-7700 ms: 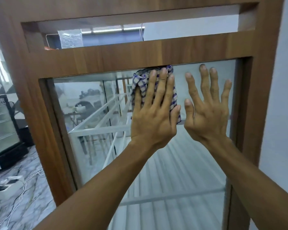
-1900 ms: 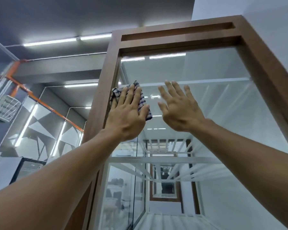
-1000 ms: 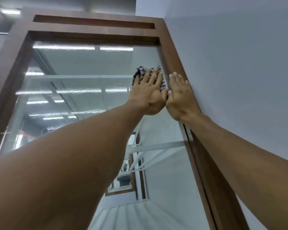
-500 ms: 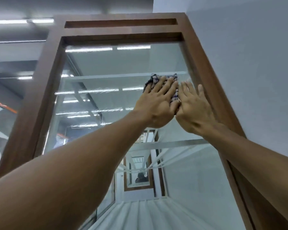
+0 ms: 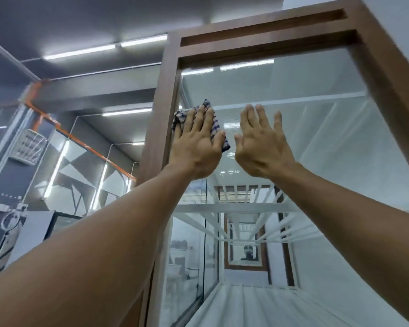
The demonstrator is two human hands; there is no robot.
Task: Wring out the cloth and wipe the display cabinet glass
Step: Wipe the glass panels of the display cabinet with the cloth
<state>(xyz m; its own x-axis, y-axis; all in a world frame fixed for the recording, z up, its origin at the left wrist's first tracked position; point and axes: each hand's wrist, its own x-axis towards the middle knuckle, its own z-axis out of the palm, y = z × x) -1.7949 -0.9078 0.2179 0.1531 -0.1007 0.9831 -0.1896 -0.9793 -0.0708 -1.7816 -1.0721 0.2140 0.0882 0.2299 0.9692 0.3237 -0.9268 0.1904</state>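
I look up at the display cabinet glass [image 5: 305,142], set in a brown wooden frame [image 5: 165,95]. My left hand [image 5: 197,143] lies flat on a blue-and-white checked cloth [image 5: 214,125] and presses it against the glass at the upper left, right beside the frame's left post. Most of the cloth is hidden under the palm; only its edges show. My right hand [image 5: 261,143] is spread flat on the glass just to the right of the cloth, with nothing in it.
White shelf bars [image 5: 234,207] run across inside the cabinet below my hands. A white wall [image 5: 406,22] meets the frame on the right. To the left are ceiling strip lights [image 5: 104,48], an orange pipe [image 5: 80,142] and a glass partition [image 5: 76,175].
Both hands and the cloth have slid left across the upper glass, from the right post to the left post. The hands, side by side before, now have a gap between them.
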